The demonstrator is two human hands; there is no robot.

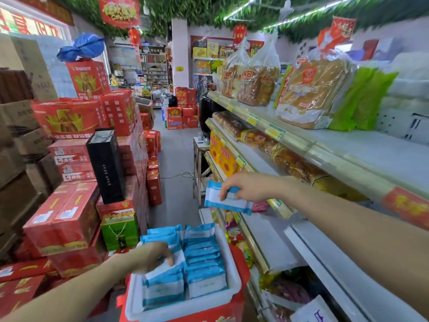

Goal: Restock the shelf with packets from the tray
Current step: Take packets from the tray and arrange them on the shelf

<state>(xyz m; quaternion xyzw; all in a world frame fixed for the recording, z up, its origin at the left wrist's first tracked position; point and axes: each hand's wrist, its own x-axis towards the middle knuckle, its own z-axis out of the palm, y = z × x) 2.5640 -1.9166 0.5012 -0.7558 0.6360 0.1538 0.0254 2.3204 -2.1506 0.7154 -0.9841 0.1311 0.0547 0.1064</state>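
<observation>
In the shop aisle, beside the shelf (274, 242), the right hand (241, 189) reaches toward the shelf's front edge. Its grip is closed on a blue-and-white packet (226, 202), pinched between thumb and fingers and hanging in the air just outside that edge. Lower down, the white tray (176, 307) sits on a red box (241, 263) that the bottom of the frame cuts off. Rows of upright packets (204, 259) fill the tray. The left hand (153, 255) lies over the left row, fingers curled down onto a tilted packet (162, 269). Its thumb is hidden, so I cannot tell whether that grip has closed. Stacked red cartons (67, 219) wall the aisle's left side, leaving a narrow strip of floor (176, 159).
</observation>
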